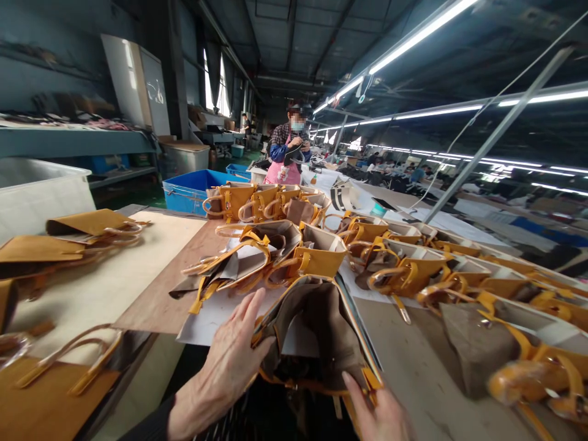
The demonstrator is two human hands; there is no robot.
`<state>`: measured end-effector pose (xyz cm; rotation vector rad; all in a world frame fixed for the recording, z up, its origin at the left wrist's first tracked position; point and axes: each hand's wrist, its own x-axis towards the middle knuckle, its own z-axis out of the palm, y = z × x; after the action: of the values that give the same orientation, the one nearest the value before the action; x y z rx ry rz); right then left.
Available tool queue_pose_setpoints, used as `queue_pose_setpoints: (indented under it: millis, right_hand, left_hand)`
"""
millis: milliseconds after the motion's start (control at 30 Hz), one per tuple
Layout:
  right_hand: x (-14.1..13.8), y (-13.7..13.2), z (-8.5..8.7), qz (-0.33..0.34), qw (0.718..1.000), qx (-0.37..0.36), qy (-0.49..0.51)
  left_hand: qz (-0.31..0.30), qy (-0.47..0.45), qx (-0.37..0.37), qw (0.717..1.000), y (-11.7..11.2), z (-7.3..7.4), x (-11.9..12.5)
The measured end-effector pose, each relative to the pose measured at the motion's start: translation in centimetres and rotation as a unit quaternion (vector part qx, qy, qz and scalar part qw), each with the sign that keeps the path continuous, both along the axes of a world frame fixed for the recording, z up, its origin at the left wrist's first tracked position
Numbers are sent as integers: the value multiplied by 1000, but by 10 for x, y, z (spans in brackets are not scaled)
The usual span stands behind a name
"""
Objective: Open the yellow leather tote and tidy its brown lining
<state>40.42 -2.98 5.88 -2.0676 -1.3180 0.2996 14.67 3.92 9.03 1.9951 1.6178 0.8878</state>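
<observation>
In front of me an open handbag [321, 312] with mustard-yellow trim and a brown-grey lining faces up, its mouth spread wide. My left hand [234, 355] is at its left edge, fingers stretched out and thumb apart, the thumb against the rim. At the near right corner, my right hand [383, 413] pinches the bag's rim beside a yellow tab, thumb on the inner side; its other fingers are mostly hidden. Just beyond stands another yellow bag [321, 260], with a bag lying on its side [239, 266] to the left.
Rows of similar yellow bags [418, 269] fill the table's right side. More bags [68, 380] lie flat on the left. A blue bin [184, 195] and a white bin [46, 190] stand beyond the table. Opposite is a person in a pink apron [281, 173]. A slanted metal pole [500, 131] rises at right.
</observation>
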Motion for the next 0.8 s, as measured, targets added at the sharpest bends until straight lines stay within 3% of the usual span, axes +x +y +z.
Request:
queue_pose_setpoints:
  millis: [100, 200, 267, 333, 400, 533, 700, 800]
  right_hand:
    - [6, 20, 32, 40, 999, -22, -12]
    - [29, 46, 65, 106, 994, -20, 21]
    - [48, 61, 73, 151, 985, -30, 71]
    - [60, 73, 67, 172, 979, -39, 104]
    - [64, 81, 50, 164, 979, -43, 112]
    - [47, 83, 26, 147, 985, -32, 88]
    - [16, 74, 44, 224, 970, -10, 92]
    - [6, 72, 48, 221, 974, -5, 41]
  left_hand:
    - [-11, -21, -39, 999, 11, 15, -1]
    - [-17, -67, -84, 994, 18, 37, -12]
    - [-13, -80, -73, 994, 17, 46, -24]
    - [-13, -59, -66, 996, 15, 47, -35]
    - [-22, -12, -94, 995, 13, 42, -42]
    - [3, 81, -128, 988, 9, 32, -43]
    - [6, 187, -6, 982, 1, 55, -22]
    - [-45, 207, 75, 974, 3, 73, -4]
